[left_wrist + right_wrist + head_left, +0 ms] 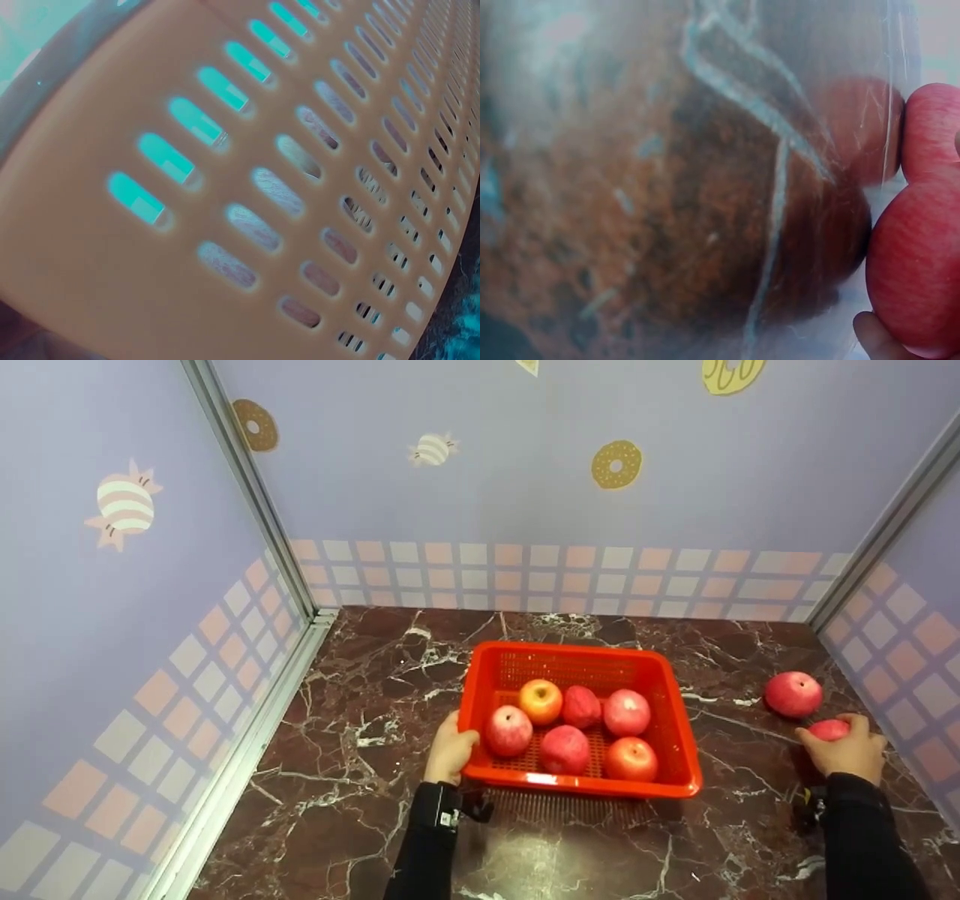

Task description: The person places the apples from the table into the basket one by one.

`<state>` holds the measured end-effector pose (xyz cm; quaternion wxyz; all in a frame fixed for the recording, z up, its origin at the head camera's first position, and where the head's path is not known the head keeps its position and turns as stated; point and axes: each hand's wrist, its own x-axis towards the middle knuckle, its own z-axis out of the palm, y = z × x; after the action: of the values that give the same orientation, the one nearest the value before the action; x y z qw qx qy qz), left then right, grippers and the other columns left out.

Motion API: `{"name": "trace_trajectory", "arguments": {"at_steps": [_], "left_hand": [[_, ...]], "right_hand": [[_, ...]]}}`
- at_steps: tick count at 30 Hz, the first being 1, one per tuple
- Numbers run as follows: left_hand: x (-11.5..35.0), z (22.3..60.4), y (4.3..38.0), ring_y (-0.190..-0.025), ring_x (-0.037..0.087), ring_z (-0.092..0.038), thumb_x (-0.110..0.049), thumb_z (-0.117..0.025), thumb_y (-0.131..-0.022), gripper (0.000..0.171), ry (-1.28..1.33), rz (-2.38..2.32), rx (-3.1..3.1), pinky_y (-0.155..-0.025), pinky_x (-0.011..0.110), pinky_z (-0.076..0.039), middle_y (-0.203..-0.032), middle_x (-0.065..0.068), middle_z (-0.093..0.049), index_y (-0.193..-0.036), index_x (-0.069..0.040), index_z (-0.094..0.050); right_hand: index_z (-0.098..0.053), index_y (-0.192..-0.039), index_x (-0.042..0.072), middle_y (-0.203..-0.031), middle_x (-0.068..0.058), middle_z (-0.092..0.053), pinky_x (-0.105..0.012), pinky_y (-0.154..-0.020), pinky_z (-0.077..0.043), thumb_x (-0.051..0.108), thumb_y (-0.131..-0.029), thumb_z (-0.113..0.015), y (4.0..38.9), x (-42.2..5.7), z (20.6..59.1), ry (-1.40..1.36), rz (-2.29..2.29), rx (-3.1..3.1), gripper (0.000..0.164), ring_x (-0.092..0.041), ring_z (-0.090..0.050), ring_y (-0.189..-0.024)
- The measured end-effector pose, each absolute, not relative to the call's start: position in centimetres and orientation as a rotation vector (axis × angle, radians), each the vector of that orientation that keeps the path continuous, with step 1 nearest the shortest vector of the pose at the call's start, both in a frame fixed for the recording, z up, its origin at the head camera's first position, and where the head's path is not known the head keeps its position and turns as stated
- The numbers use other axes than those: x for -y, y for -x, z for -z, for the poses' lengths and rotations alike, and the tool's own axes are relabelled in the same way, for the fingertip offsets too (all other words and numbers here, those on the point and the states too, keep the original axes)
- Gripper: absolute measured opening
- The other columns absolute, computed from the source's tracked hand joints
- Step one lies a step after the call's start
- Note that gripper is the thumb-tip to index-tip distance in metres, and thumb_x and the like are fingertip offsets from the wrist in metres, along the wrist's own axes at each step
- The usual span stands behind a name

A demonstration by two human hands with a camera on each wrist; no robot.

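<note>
A red plastic basket [577,787] with slotted walls stands on the marble-patterned table, and several red and yellow-red apples [540,702] lie in it. My left hand [448,751] grips the basket's left rim, its thumb over the edge. Filling the left wrist view is the basket's slotted wall [247,172]. Off to the right of the basket, my right hand [851,750] holds a red apple [829,729] at table level, partly covered by the fingers. In the right wrist view this apple [919,262] shows at the right edge with a fingertip [874,337] against it.
Just behind the right hand another red apple [793,694] sits on the table [360,735]. Patterned panels with a back wall [525,495] and a left wall [90,607] enclose the table. A metal rail [247,765] runs along its left side.
</note>
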<state>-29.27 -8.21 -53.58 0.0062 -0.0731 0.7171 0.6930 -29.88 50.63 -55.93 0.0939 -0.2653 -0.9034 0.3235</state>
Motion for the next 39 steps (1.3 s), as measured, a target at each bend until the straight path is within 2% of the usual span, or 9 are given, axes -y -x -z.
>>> {"name": "trace_trajectory", "arguments": {"at_steps": [4, 17, 20, 27, 39], "left_hand": [[8.2, 53.6, 29.2, -0.119, 0.045, -0.060, 0.013, -0.048, -0.074, 0.071, 0.227, -2.167, -2.245, -0.098, 0.053, -0.055, -0.138, 0.033, -0.057, -0.145, 0.009, -0.046], [8.0, 53.5, 29.0, -0.120, 0.047, -0.058, 0.014, -0.046, -0.077, 0.067, 0.248, -2.177, -2.221, -0.099, 0.057, -0.053, -0.138, 0.034, -0.055, -0.144, 0.011, -0.045], [7.7, 52.0, 28.1, -0.120, 0.048, -0.057, 0.014, -0.044, -0.077, 0.067, 0.244, -2.172, -2.236, -0.099, 0.056, -0.053, -0.136, 0.034, -0.056, -0.143, 0.013, -0.044], [8.3, 53.6, 29.0, -0.117, 0.043, -0.061, 0.012, -0.049, -0.076, 0.069, 0.237, -2.180, -2.232, -0.095, 0.052, -0.055, -0.137, 0.032, -0.057, -0.145, 0.008, -0.047], [8.2, 53.5, 29.0, -0.117, 0.042, -0.060, 0.013, -0.048, -0.077, 0.065, 0.228, -2.179, -2.227, -0.095, 0.051, -0.054, -0.137, 0.031, -0.058, -0.142, 0.008, -0.049]], "right_hand": [[-0.033, -0.148, -0.003, -0.138, -0.047, -0.032, -0.070, -0.095, -0.040, 0.043, -0.090, -0.069, 29.7, -50.7, 56.3, 0.782, -0.966, 2.652, 0.082, -0.063, -0.038, -0.126], [-0.033, -0.149, -0.001, -0.142, -0.045, -0.031, -0.067, -0.097, -0.040, 0.043, -0.090, -0.068, 29.5, -50.6, 56.4, 0.819, -1.015, 2.611, 0.081, -0.061, -0.038, -0.129], [-0.034, -0.149, -0.002, -0.143, -0.046, -0.030, -0.067, -0.097, -0.040, 0.042, -0.091, -0.068, 29.4, -50.6, 56.5, 0.821, -1.021, 2.602, 0.080, -0.060, -0.038, -0.128], [-0.035, -0.148, -0.002, -0.141, -0.045, -0.032, -0.065, -0.096, -0.040, 0.041, -0.091, -0.068, 29.4, -50.4, 56.3, 0.801, -1.020, 2.584, 0.079, -0.058, -0.039, -0.127], [-0.038, -0.148, -0.001, -0.144, -0.043, -0.034, -0.063, -0.094, -0.041, 0.042, -0.089, -0.069, 29.5, -50.6, 56.4, 0.792, -1.041, 2.554, 0.078, -0.056, -0.038, -0.130]]}}
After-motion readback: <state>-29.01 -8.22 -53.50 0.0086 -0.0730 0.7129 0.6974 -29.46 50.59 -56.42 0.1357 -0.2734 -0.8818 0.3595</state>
